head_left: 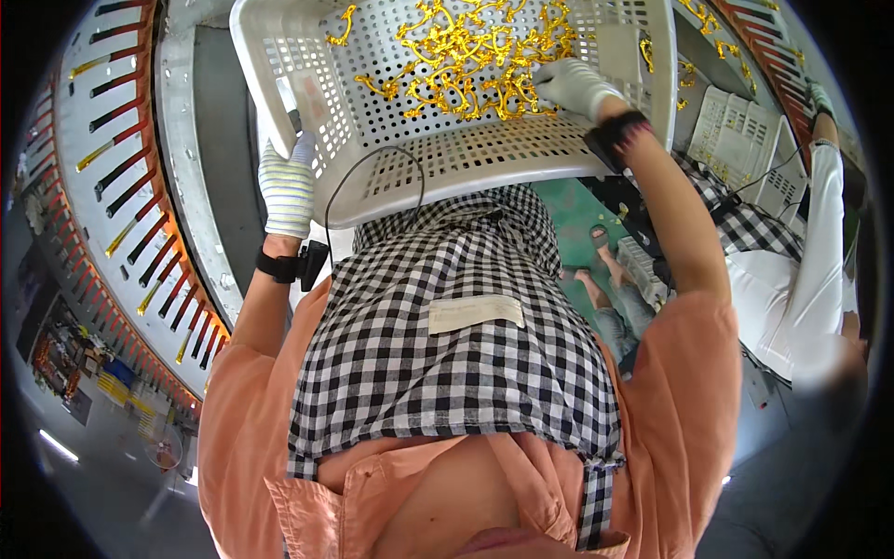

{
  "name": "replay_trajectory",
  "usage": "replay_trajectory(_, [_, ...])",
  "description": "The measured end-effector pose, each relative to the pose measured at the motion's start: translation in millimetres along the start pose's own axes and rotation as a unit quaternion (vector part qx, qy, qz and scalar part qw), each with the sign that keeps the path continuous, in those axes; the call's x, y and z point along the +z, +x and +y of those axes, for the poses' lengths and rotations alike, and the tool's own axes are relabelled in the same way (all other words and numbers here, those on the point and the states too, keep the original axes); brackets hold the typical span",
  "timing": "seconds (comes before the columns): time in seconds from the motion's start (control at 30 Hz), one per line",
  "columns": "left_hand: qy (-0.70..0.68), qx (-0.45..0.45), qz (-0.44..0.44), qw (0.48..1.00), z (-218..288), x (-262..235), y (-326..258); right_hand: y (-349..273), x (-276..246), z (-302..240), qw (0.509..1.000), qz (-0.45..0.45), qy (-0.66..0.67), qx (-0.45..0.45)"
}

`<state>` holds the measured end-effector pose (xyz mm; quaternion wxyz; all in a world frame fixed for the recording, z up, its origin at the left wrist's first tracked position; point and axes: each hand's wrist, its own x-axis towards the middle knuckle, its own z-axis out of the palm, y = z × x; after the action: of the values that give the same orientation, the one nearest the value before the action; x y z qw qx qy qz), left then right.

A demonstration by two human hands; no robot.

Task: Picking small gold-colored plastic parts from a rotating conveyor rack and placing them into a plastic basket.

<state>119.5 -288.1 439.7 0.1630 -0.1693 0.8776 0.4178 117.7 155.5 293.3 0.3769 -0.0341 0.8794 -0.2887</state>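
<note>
A light grey perforated plastic basket (372, 197) sits before me, with many shiny gold-coloured curved fittings (484, 56) heaped loosely on its floor. My left hand (287, 194), in a striped knit glove, grips the basket at its left side wall, near the handle slot. Inside the basket, towards its right side, my right hand (579, 86) in a pale glove reaches down at the edge of the heap. Its fingers are curled together beside the gold fittings; whether a piece is between them is hidden.
On the left runs a long rack (140, 140) with rows of dark and gold-tipped rods. At right, a co-worker in white sleeves (824, 224) reaches to a similar rack (768, 47). Another grey basket (736, 140) stands near them. A thin black cable (340, 182) loops by my left wrist.
</note>
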Motion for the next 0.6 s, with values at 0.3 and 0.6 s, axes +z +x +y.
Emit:
replay_trajectory(0.3, [-0.010,0.083,0.011,0.996,29,28,-13,29,63,6,0.965,0.048,-0.142,0.215])
replay_trajectory(0.6, [-0.011,0.078,0.001,0.997,51,30,-29,20,54,-2,0.944,0.062,-0.013,0.323])
